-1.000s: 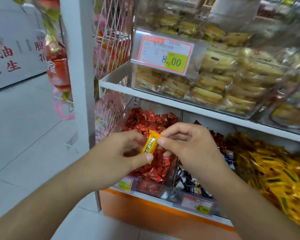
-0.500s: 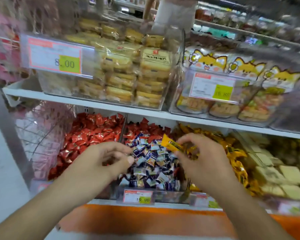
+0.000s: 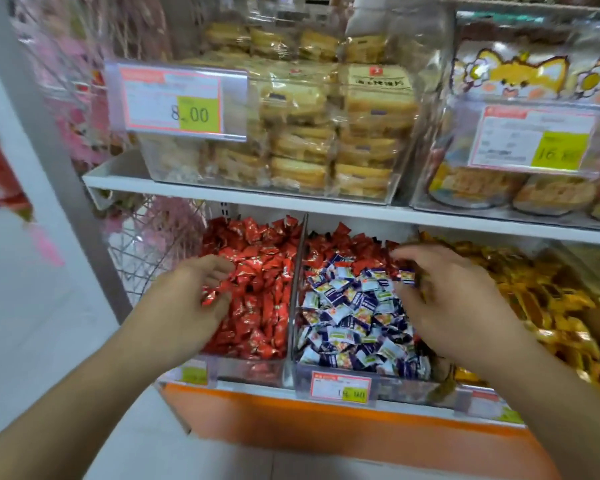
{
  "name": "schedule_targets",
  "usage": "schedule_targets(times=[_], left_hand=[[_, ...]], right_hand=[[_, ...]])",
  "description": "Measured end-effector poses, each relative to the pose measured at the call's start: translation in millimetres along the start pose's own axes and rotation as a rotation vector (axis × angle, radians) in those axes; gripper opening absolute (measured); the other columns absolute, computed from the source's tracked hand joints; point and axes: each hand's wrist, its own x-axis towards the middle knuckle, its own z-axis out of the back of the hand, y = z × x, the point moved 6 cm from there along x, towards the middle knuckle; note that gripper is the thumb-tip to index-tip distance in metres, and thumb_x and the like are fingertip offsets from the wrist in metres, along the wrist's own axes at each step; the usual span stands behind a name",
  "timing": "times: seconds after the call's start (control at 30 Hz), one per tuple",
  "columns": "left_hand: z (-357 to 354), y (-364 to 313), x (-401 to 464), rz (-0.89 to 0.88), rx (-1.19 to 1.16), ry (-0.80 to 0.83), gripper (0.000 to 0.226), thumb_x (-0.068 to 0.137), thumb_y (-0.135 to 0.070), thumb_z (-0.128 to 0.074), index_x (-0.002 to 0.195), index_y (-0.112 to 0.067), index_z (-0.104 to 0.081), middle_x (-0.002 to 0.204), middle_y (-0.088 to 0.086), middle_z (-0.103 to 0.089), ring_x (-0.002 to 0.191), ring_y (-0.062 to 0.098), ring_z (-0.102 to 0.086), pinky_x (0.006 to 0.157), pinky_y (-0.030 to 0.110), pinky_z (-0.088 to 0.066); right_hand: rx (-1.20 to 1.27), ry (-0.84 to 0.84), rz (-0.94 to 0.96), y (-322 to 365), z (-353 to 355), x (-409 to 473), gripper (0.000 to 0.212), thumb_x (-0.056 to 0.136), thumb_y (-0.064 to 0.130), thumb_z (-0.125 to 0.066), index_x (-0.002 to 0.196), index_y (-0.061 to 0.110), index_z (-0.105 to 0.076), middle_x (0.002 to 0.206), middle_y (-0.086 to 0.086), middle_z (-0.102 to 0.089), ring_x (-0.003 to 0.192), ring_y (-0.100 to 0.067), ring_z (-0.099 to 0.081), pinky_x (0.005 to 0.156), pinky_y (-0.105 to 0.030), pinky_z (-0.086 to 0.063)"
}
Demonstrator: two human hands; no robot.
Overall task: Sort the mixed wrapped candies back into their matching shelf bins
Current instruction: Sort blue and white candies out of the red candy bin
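Three clear bins sit side by side on the lower shelf. The left one holds red wrapped candies [image 3: 257,271]. The middle one holds blue-and-white candies [image 3: 347,317] with red ones piled at its back [image 3: 354,244]. The right one holds yellow candies [image 3: 541,292]. My left hand [image 3: 187,303] hovers palm down over the red bin's left side, fingers apart, thumb touching the red wrappers. My right hand [image 3: 447,299] hangs over the right edge of the middle bin, fingers spread and curled down; it is blurred and I see no candy in it.
A clear divider [image 3: 297,271] separates the red and middle bins. The upper shelf [image 3: 291,206] overhangs the bins and carries boxes of packed biscuits [image 3: 326,133]. A wire basket [image 3: 146,244] hangs at the left. Price tags [image 3: 340,386] line the orange-fronted shelf edge.
The yellow candy pinched in my right hand is no longer in sight and that hand's fingers have spread. My left hand has opened and moved over the red bin. The view has come closer.
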Motion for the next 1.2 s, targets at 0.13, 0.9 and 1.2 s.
schedule_targets(times=[0.13, 0.9, 1.2], left_hand=[[-10, 7, 2, -0.125, 0.220, 0.083, 0.052, 0.090, -0.024, -0.074, 0.139, -0.034, -0.058, 0.136, -0.012, -0.057, 0.125, 0.011, -0.056, 0.107, 0.025, -0.042], [23, 25, 16, 0.106, 0.188, 0.068, 0.033, 0.085, -0.034, -0.083, 0.113, -0.047, -0.070, 0.107, -0.012, -0.061, 0.093, 0.007, -0.062, 0.063, 0.005, -0.036], [9, 30, 11, 0.070, 0.197, 0.223, 0.044, 0.090, -0.021, -0.070, 0.130, -0.038, -0.063, 0.132, -0.017, -0.062, 0.113, 0.008, -0.065, 0.091, 0.019, -0.050]], right_hand=[[0.071, 0.160, 0.209, 45, -39, 2, 0.051, 0.105, 0.037, -0.054, 0.154, 0.040, -0.040, 0.159, 0.028, -0.030, 0.150, 0.005, -0.019, 0.122, -0.015, -0.016], [0.146, 0.168, 0.351, 91, -81, 10, 0.041, 0.105, 0.034, -0.054, 0.145, 0.039, -0.051, 0.153, 0.031, -0.036, 0.147, 0.011, -0.018, 0.115, -0.007, -0.006], [0.135, 0.174, 0.342, 93, -77, 10, 0.035, 0.102, 0.033, -0.056, 0.138, 0.036, -0.057, 0.148, 0.029, -0.042, 0.145, 0.011, -0.020, 0.109, 0.002, -0.001]])
